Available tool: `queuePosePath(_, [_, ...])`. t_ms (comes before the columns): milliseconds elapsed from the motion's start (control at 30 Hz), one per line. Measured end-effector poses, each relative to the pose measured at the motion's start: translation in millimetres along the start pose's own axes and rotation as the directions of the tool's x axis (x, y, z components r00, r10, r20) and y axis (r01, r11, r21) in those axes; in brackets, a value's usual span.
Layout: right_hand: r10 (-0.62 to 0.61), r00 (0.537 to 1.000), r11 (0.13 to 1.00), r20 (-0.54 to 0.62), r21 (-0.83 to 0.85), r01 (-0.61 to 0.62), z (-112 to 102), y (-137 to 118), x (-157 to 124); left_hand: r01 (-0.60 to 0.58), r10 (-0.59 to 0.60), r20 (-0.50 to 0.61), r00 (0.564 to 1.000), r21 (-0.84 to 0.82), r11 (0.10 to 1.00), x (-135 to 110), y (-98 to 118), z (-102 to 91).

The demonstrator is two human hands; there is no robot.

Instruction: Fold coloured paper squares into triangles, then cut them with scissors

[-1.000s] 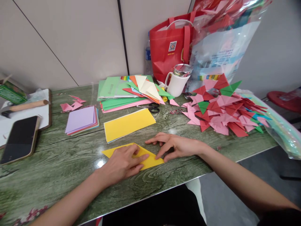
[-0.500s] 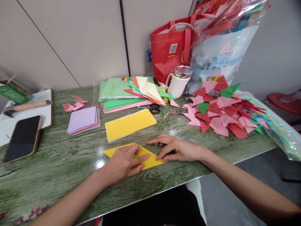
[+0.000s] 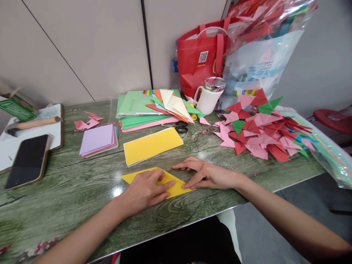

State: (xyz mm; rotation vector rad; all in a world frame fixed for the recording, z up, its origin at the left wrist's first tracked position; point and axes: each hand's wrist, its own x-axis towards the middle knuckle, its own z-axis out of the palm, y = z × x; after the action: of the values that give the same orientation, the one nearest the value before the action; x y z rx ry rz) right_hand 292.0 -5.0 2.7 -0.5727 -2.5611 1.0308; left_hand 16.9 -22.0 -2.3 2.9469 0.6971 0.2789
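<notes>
A yellow sheet of paper (image 3: 176, 189), folded to slanted points at both ends, lies flat near the table's front edge. My left hand (image 3: 147, 189) rests on its middle with fingers stretched, hiding part of it. At the paper's right end, my right hand (image 3: 207, 174) touches the folded edge with a fingertip; its other fingers are apart and reach over the table. Just behind the folded piece lies a stack of yellow paper strips (image 3: 154, 145), with pale and blue edges showing underneath.
Behind are lilac paper squares (image 3: 96, 139), green paper packs (image 3: 137, 104), scissors (image 3: 180, 127) and a white mug (image 3: 209, 97). Folded pink and red pieces (image 3: 261, 128) are heaped at right, before a red bag (image 3: 200, 62) and plastic bag (image 3: 255, 62). A phone (image 3: 29, 161) and hammer (image 3: 35, 124) lie left.
Almost nothing differs. Both hands stay in the same places on the yellow paper, and the whole view has shifted very slightly.
</notes>
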Motion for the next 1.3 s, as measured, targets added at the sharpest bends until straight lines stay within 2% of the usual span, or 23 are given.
queuePosePath(700, [-0.012, 1.0, 1.0, 0.012, -0.024, 0.013, -0.4, -2.0, 0.6, 0.017, -0.017, -0.002, 1.0, -0.015, 1.0, -1.1, -0.4, 1.9])
queuePosePath(1033, [0.002, 1.0, 0.999, 0.017, -0.035, -0.002, -1.2, -4.9, 0.5, 0.033, -0.035, -0.035, 0.999, -0.062, 0.998, -1.7, -0.4, 3.1])
queuePosePath(1300, [0.022, 1.0, 0.999, 0.012, -0.041, -0.022, 0.1, -6.4, 0.2, 0.084, -0.084, 0.014, 0.996, -0.058, 0.995, 0.3, 4.1, -4.5])
